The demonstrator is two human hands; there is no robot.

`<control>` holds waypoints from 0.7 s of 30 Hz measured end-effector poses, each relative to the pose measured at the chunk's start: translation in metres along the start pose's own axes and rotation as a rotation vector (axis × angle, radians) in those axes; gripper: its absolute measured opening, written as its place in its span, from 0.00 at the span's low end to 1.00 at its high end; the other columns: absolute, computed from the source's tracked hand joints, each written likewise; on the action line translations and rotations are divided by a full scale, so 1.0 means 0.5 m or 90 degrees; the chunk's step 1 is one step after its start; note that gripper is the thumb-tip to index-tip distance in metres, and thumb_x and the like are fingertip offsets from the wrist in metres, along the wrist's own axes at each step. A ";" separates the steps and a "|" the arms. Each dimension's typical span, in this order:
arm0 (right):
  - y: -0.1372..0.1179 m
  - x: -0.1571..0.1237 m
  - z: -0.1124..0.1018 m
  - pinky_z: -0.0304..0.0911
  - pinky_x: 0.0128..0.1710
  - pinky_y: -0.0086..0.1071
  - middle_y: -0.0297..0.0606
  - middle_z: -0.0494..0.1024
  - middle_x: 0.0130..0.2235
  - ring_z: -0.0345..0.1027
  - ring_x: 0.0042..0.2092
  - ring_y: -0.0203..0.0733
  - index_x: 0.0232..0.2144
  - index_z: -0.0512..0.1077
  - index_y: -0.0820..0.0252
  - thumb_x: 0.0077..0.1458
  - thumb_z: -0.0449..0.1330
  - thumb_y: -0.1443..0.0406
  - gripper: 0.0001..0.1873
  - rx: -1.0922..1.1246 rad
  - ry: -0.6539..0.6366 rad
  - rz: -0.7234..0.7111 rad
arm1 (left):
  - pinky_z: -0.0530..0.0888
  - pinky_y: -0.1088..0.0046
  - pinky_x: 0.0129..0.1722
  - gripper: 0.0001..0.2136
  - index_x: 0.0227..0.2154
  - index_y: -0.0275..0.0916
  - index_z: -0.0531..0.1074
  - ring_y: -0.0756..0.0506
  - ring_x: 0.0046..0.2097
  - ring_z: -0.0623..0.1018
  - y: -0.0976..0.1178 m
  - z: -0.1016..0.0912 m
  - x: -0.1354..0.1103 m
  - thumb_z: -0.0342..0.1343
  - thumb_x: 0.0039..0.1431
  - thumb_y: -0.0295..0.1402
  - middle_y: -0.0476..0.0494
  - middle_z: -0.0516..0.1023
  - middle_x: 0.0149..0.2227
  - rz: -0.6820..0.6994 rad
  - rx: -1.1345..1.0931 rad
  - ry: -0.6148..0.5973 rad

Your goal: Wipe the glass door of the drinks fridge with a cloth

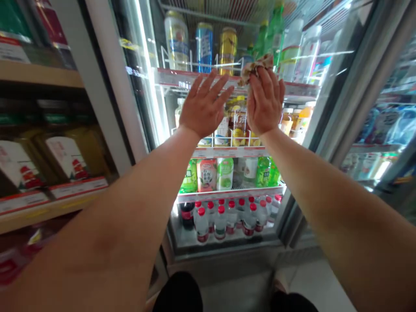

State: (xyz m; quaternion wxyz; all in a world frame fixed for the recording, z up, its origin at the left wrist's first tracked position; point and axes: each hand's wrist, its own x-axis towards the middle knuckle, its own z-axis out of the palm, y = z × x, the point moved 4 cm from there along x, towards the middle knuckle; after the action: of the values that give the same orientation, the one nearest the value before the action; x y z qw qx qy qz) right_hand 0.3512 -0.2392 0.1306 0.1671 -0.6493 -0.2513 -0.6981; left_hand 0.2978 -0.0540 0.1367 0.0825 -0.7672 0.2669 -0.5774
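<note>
Both my arms reach up to the glass door [247, 173] of a lit drinks fridge. My left hand [204, 104] lies flat with its fingers spread, apparently on the glass, and holds nothing. To its right, my right hand [264, 102] presses a crumpled, brownish patterned cloth [256, 69] up by its fingertips. Behind the hands, tall cans such as a blue can [204, 47] and a gold can [228, 50] stand on the upper shelf. Part of the cloth is hidden under my fingers.
Lower shelves hold green and pink bottles [207, 174] and several red-capped water bottles [221, 221]. At the left, a shelf [78, 188] carries large oil-coloured bottles [65, 151]. A metal door frame [344, 86] and another fridge stand at the right. Tiled floor [312, 273] lies below.
</note>
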 end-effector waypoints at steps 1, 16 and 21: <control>0.007 0.000 0.003 0.40 0.73 0.47 0.26 0.61 0.69 0.47 0.72 0.40 0.65 0.64 0.43 0.71 0.41 0.55 0.26 0.008 0.012 0.004 | 0.45 0.44 0.75 0.26 0.69 0.47 0.60 0.41 0.75 0.46 -0.003 0.005 0.002 0.44 0.69 0.32 0.55 0.50 0.73 -0.001 -0.001 -0.006; -0.021 -0.006 -0.011 0.43 0.73 0.56 0.31 0.59 0.70 0.47 0.73 0.45 0.66 0.64 0.50 0.67 0.45 0.60 0.27 0.016 -0.068 -0.107 | 0.39 0.53 0.76 0.29 0.68 0.52 0.63 0.41 0.75 0.46 0.009 -0.021 0.008 0.44 0.63 0.34 0.63 0.49 0.71 -0.044 -0.065 -0.044; 0.001 -0.002 -0.010 0.50 0.69 0.56 0.34 0.63 0.68 0.53 0.71 0.48 0.64 0.67 0.52 0.68 0.42 0.61 0.27 -0.021 0.033 0.019 | 0.38 0.58 0.76 0.30 0.68 0.52 0.63 0.42 0.75 0.46 0.004 -0.018 0.008 0.43 0.62 0.35 0.66 0.49 0.71 -0.047 -0.062 -0.036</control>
State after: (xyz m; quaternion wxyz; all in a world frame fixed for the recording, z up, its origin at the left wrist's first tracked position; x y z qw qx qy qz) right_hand 0.3473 -0.2425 0.1294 0.1729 -0.6375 -0.2256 -0.7161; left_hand 0.2895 -0.0559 0.1420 0.0314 -0.7957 0.2634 -0.5446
